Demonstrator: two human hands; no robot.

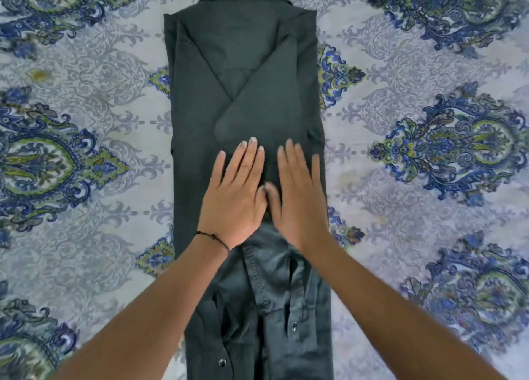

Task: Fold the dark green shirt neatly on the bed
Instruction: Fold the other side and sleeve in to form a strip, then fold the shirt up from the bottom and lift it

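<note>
The dark green shirt lies face down on the bed as a long narrow strip, collar at the far end. Both sides are folded inward and the sleeves cross over the back. The cuffs with their buttons lie near the bottom edge of the view. My left hand rests flat on the middle of the shirt, fingers spread, with a thin black thread around the wrist. My right hand lies flat beside it, thumbs nearly touching. Neither hand grips the cloth.
The bed sheet is pale lilac with blue and green paisley patterns, and it stretches out on both sides of the shirt.
</note>
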